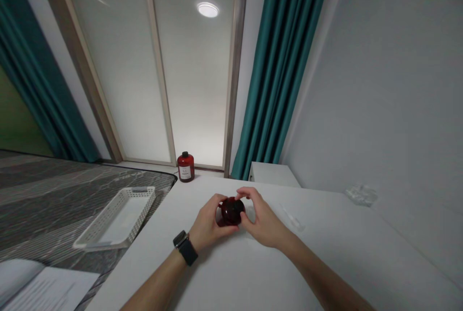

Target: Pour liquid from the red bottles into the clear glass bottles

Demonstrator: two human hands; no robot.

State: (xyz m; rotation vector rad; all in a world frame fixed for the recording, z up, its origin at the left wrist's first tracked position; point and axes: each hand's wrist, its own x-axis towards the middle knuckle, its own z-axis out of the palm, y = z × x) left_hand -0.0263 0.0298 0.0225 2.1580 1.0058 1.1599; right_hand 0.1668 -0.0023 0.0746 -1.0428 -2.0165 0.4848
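Two half-curled hands are used over the smooth white table (231, 282): a glossy dark-red rounded bottle (227, 211) is clasped by the left hand (208, 219), apparently for steadiness, while its round black cap (238, 206) is pinched by the right hand (264, 222).

No wording can be read. From the view's centre, near eight o'clock, the white label (184, 172) on the red bottle (185, 160) bears small print, too tiny to make out; farther out, also toward eight, the open booklet (60, 286) shows blurred grey lines.
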